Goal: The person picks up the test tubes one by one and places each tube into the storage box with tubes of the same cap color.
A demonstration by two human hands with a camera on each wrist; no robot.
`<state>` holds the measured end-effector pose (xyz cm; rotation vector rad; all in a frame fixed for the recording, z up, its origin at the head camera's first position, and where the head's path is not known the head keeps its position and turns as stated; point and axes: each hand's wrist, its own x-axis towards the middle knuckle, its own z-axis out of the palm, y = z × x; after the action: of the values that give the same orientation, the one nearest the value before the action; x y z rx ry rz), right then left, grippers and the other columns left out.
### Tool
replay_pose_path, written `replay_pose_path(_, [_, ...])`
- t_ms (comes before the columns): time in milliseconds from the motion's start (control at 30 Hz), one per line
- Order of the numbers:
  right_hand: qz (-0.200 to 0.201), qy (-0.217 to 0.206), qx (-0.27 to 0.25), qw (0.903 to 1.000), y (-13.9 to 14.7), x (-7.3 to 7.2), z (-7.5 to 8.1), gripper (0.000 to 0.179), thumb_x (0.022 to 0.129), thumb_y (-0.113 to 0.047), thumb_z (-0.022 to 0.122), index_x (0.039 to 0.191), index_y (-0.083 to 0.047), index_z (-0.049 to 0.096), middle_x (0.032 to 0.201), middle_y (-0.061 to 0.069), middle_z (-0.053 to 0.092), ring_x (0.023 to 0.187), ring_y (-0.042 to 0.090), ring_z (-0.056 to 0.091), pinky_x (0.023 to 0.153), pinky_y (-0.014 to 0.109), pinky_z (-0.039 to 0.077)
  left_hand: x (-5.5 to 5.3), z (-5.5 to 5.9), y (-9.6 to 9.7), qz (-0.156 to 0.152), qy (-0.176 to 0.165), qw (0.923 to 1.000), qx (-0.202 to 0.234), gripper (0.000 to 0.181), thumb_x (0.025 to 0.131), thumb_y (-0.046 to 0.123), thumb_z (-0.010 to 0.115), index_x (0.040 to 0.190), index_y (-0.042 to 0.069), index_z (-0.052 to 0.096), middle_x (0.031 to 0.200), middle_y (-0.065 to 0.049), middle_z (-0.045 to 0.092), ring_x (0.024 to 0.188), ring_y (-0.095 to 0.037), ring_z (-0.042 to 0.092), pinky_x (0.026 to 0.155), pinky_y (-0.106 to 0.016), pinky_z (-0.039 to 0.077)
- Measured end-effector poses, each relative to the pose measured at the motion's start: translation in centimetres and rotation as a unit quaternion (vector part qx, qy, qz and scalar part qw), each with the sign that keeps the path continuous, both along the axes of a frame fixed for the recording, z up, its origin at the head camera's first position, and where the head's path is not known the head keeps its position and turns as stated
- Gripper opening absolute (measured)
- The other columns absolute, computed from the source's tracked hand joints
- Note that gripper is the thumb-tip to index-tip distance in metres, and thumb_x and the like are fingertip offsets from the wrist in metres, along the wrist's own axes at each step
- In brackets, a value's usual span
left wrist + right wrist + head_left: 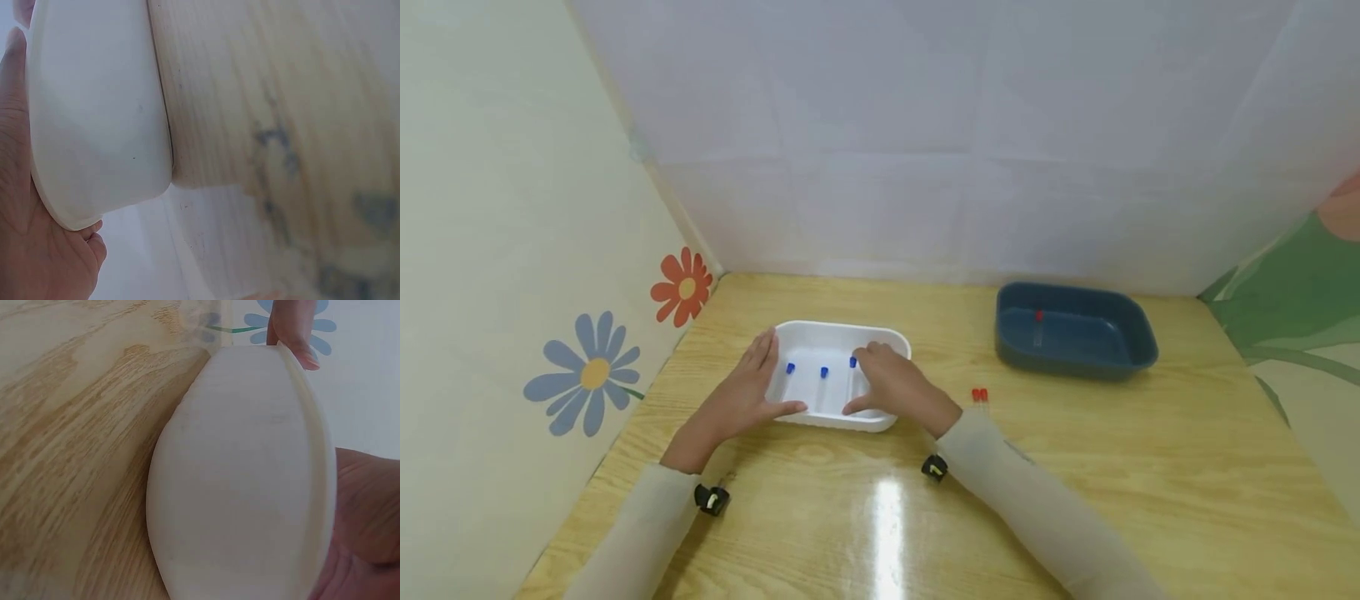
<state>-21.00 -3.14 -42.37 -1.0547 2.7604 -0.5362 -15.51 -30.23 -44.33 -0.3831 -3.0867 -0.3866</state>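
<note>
A white plastic tray (835, 419) sits on the wooden table, and inside lie several slim clear tubes with blue caps, one cap (823, 372) near the middle, another (790, 368) to its left. My left hand (741, 392) grips the tray's left end, thumb along the front rim; the left wrist view shows its curled fingertips (94, 244) round a corner. Reaching over the right end, my right hand (898, 383) has its thumb and fingers spread wide inside the tray, beside the rightmost blue-capped tube (853, 362). Its palm partly covers that end.
Right of the tray, red-capped tubes (980, 394) lie on the table (1075, 467). A dark blue bin (1075, 362) stands at the back right with one red-capped tube (1039, 316) in it. Walls rise behind and on both sides.
</note>
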Motion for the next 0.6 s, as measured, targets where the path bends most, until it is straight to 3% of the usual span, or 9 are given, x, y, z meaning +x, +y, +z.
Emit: replay_pose_path(600, [-0.005,0.019,0.059,0.998,-1.2,-0.2,-1.1,0.073,0.074,-0.055,0.087,0.122,-0.006,0.064,0.103,0.006,0.061,0.09,0.02,0.057,0.072,0.033,0.054,-0.1,-0.2,0.1,-0.009,-0.001,1.0,0.003,0.127,0.083,0.07,0.069,0.16,-0.005,0.0,0.169,-0.019,-0.006,0.155,-0.04,0.002,0.119,-0.06,0.019])
